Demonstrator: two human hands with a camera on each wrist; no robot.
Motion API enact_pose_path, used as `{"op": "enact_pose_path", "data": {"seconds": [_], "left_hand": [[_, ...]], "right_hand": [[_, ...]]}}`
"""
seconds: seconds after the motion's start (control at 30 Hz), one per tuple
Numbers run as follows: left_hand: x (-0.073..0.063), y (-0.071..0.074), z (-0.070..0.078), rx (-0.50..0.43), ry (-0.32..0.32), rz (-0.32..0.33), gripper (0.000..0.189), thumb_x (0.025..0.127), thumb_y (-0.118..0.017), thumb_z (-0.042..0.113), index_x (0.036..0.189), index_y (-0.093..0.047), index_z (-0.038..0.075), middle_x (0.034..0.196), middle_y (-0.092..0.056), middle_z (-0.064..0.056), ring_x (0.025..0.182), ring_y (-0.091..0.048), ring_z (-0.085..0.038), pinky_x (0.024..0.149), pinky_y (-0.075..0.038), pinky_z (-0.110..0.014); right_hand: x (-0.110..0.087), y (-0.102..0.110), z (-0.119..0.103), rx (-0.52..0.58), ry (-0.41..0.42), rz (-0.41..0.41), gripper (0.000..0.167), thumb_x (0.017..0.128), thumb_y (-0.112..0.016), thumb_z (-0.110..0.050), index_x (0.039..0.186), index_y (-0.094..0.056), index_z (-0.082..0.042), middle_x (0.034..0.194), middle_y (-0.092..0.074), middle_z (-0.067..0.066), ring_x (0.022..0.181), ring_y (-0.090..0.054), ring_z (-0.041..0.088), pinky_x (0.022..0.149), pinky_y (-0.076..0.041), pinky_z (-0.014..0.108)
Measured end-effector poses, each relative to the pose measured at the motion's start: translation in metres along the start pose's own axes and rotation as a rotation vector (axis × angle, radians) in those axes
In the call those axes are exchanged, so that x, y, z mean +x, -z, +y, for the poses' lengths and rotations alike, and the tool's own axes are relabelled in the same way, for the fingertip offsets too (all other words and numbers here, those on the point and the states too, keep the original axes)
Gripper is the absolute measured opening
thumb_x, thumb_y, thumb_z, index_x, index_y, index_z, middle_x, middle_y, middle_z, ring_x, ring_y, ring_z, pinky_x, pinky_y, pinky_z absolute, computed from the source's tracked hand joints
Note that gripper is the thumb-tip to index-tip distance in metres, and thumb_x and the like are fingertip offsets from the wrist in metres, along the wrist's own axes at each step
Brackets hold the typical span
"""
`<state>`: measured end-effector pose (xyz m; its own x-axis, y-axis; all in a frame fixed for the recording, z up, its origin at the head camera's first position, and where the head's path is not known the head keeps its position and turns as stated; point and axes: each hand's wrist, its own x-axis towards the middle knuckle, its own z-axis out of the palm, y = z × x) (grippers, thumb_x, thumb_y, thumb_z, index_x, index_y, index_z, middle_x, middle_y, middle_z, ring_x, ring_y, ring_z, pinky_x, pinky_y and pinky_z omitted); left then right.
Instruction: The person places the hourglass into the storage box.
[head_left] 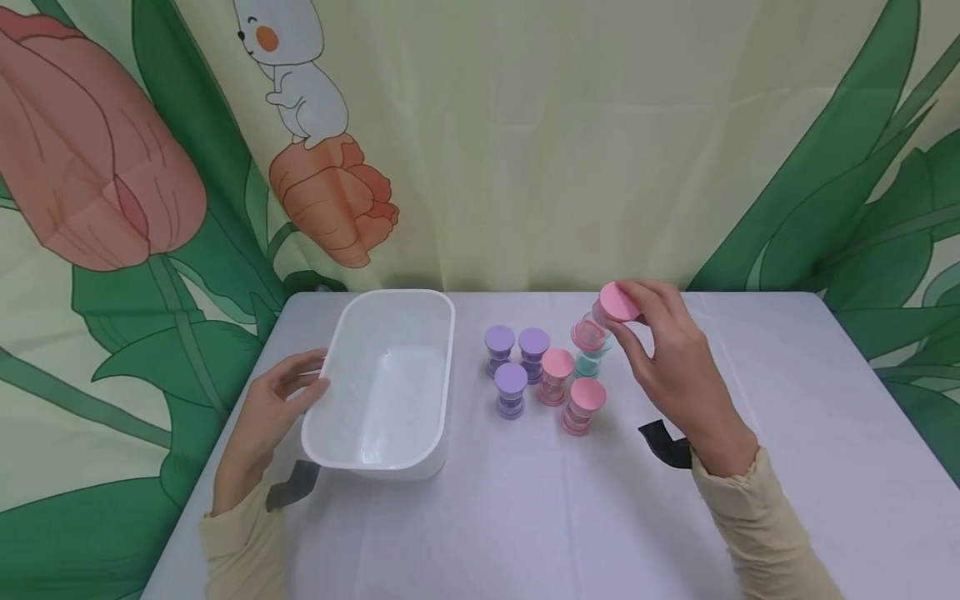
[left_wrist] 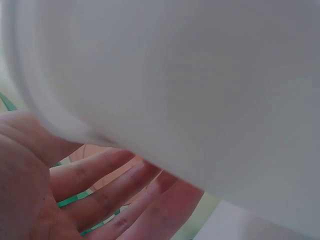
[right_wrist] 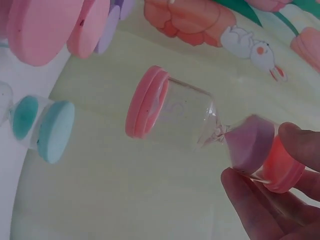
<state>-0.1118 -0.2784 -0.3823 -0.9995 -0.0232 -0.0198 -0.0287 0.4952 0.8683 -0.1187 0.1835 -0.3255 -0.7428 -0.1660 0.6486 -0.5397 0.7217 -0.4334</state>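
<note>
My right hand pinches a pink-capped hourglass by one end, holding it tilted above the table. In the right wrist view, the purplish-pink sand lies in the bulb nearest the fingers, and the other bulb looks clear. A teal hourglass stands behind and below it, partly hidden. Two more pink hourglasses and three purple ones stand upright close by. My left hand holds the left rim of a white plastic bin, thumb over the edge and fingers along the outside; the fingertips are hidden in the left wrist view.
The bin stands on the left of a white-covered table, its inside bare. The hourglass group is just right of it. A printed curtain hangs along the table's back edge.
</note>
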Motion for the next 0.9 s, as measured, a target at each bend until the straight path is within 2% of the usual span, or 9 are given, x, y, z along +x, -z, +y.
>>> {"op": "enact_pose_path", "data": {"seconds": [0.2, 0.27, 0.9], "left_hand": [[0.001, -0.001, 0.0, -0.003, -0.005, -0.001, 0.053, 0.097, -0.065, 0.032, 0.144, -0.051, 0.012, 0.14, -0.055, -0.011, 0.107, -0.057, -0.003, 0.083, -0.052, -0.022], [0.0, -0.001, 0.0, -0.004, -0.006, 0.0, 0.053, 0.097, -0.065, 0.032, 0.144, -0.051, 0.012, 0.139, -0.055, -0.011, 0.107, -0.057, -0.003, 0.083, -0.052, -0.022], [0.0, 0.0, 0.0, 0.004, -0.007, -0.003, 0.054, 0.097, -0.064, 0.033, 0.145, -0.05, 0.012, 0.141, -0.054, -0.012, 0.107, -0.057, 0.0, 0.083, -0.052, -0.02]], "right_hand": [[0.005, -0.006, -0.006, 0.01, 0.0, -0.016, 0.056, 0.085, -0.075, 0.0, 0.137, -0.055, -0.002, 0.129, -0.055, 0.014, 0.112, -0.059, 0.022, 0.097, -0.049, 0.032], [0.007, -0.008, -0.008, 0.014, 0.003, -0.024, 0.055, 0.085, -0.074, 0.0, 0.137, -0.054, -0.001, 0.129, -0.055, 0.014, 0.112, -0.059, 0.022, 0.096, -0.05, 0.035], [0.021, -0.034, -0.024, 0.141, 0.047, -0.007, 0.052, 0.086, -0.075, -0.003, 0.134, -0.056, -0.002, 0.128, -0.055, 0.011, 0.11, -0.06, 0.017, 0.095, -0.051, 0.026]]}}
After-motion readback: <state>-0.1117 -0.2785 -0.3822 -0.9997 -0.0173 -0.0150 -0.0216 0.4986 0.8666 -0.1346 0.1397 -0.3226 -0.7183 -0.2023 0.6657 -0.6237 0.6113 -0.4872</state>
